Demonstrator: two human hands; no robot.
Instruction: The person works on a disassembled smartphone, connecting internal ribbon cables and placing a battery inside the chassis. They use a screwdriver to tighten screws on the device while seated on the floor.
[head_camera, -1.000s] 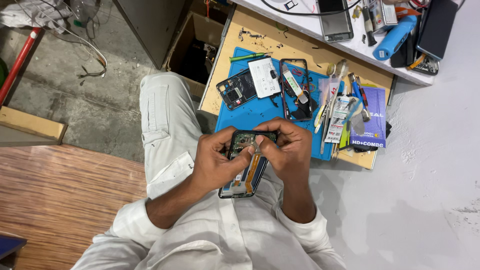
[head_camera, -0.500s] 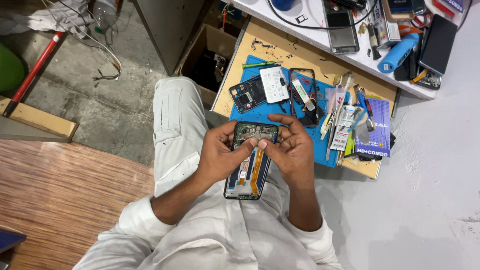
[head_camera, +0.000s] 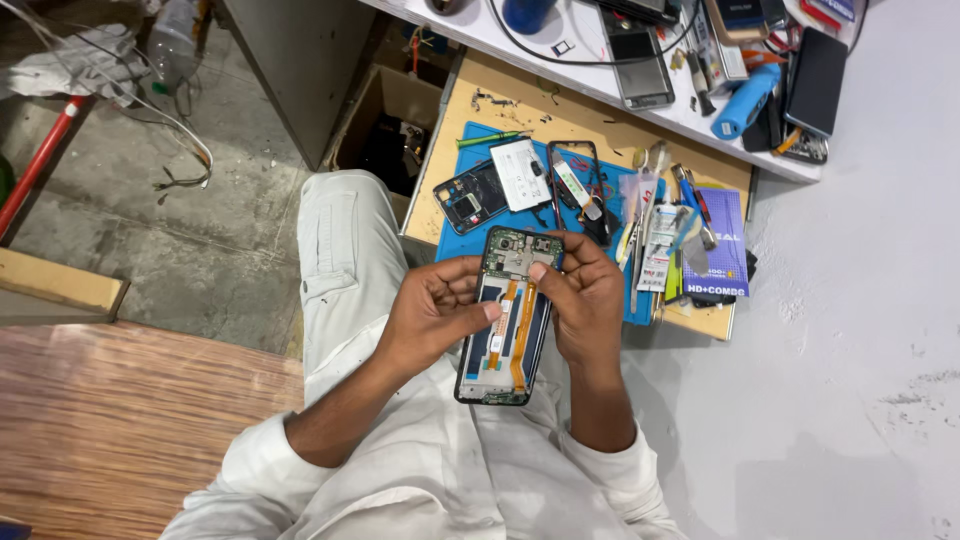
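1. At the centre of the frame the opened phone (head_camera: 508, 315), its back cover off and orange ribbon cables running down its middle, is held above the person's lap.
2. The left hand (head_camera: 432, 312) is clamped on the phone's left edge, its thumb pressed onto the inner frame.
3. The right hand (head_camera: 583, 300) is closed on the right edge, a fingertip resting near the top of the phone's board.
4. Just above the hands lies a blue work mat (head_camera: 520, 205) on a wooden board (head_camera: 520, 105); it carries a dark back cover (head_camera: 470, 197), a white rectangular battery (head_camera: 523, 173) and an empty black phone frame (head_camera: 578, 190).
5. Right of the mat, a heap of small tools and flat packets (head_camera: 655, 235) crowds the board's edge, beside a blue-purple rectangular package (head_camera: 722, 245) with white lettering.
6. Along the upper right of the frame, a white counter (head_camera: 590, 70) holds a grey phone (head_camera: 640, 65), a blue cylinder-shaped tool (head_camera: 745, 100) and a black phone (head_camera: 815, 80).
7. An open cardboard box (head_camera: 385, 125) sits on the floor at upper centre-left.
8. A red pole (head_camera: 40, 160) lies at upper left.
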